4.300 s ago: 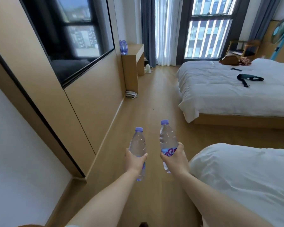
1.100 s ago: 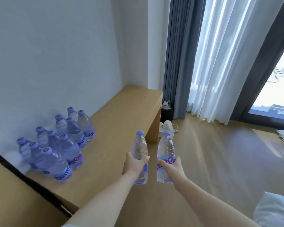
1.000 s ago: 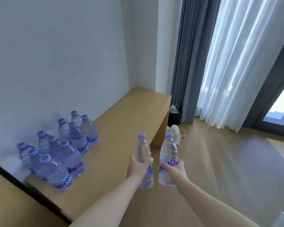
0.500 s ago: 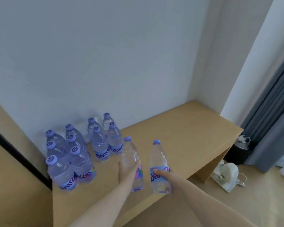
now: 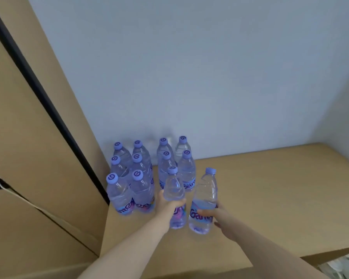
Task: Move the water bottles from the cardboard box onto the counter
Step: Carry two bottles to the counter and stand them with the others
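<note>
My left hand grips a clear water bottle with a purple cap, held upright low over the wooden counter. My right hand grips a second bottle, tilted slightly right, beside the first. I cannot tell whether their bases touch the counter. Just left and behind them stand several identical bottles in rows against the white wall. The cardboard box is out of view.
A tall wooden panel with a black strip bounds the counter on the left. The white wall closes off the back and right. The counter's front edge runs at the lower right, with pale objects below it.
I have stepped up to the counter and look more steeply down on it. Both hands have carried their bottles forward, close to the standing group.
</note>
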{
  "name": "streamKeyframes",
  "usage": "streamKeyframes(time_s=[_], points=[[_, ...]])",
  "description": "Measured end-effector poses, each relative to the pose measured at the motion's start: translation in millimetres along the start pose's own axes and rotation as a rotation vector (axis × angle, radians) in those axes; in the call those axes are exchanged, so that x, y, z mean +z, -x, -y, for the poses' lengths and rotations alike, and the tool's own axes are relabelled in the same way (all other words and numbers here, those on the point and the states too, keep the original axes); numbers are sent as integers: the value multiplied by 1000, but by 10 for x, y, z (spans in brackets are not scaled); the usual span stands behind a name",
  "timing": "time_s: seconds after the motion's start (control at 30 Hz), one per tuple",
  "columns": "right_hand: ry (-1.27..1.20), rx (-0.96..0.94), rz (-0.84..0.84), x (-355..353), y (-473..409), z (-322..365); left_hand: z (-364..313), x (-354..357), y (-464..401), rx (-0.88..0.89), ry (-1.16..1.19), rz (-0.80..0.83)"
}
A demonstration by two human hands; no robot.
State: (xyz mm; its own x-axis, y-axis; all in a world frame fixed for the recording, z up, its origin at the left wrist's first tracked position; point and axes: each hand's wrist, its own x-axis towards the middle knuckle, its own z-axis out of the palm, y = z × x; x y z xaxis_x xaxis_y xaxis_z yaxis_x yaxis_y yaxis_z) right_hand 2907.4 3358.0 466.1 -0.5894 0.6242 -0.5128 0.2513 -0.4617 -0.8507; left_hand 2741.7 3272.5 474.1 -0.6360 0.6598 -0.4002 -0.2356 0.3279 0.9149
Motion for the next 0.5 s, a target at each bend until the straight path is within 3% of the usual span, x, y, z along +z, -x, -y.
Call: streamKeyframes(time_s=[0.23,0.43,0.5], points=[[169,-209,185,-26,-279,84,21,-114,-86,105,-15,-17],[501,-128,61,-52,-485,143,119,-98,-35,52,-94,-65],[538,-150,94,-62,-504,159,104,-147,-47,12,-146,-61]])
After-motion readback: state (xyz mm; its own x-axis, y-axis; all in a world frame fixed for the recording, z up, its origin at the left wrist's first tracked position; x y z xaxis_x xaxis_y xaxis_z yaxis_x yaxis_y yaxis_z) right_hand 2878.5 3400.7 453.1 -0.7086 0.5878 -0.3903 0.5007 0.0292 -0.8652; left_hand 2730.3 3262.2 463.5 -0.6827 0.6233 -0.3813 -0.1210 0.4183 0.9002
